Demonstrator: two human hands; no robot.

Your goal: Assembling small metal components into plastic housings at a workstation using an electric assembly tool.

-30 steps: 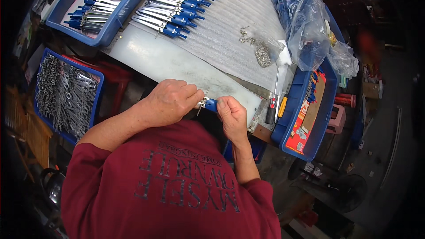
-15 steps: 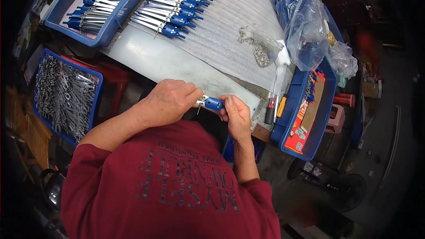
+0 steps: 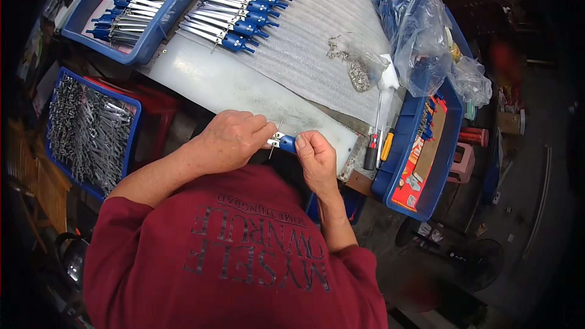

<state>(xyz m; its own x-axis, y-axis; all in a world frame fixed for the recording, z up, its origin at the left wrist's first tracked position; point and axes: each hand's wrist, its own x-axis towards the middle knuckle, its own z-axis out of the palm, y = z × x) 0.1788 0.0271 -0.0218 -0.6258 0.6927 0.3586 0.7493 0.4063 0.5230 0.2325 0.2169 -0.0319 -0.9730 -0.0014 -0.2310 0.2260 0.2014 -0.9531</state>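
Observation:
Both hands meet just off the near edge of the worktable, around a small assembly with a blue plastic part (image 3: 287,142) and a metal end crossed by a thin pin. My left hand (image 3: 236,137) is closed on the metal end, which its fingers mostly cover. Thumb and fingers of my right hand (image 3: 317,157) pinch the blue part from the other side. Beyond the hands, a row of similar blue-and-metal assemblies (image 3: 250,21) lies on a white foam sheet (image 3: 317,30). A bare white board (image 3: 213,76) lies between that row and me.
At the far left, a blue tray (image 3: 137,55) holds more assemblies; below it, a blue bin (image 3: 135,140) holds loose metal parts. On the right are a yellow-handled screwdriver (image 3: 387,146), a red-and-black-handled one (image 3: 371,155), a bag of small metal pieces (image 3: 359,76), and another blue tray (image 3: 426,204).
My right hand has shifted slightly left and its thumb has slid over the blue part, covering more of it. The left hand keeps its hold almost in place.

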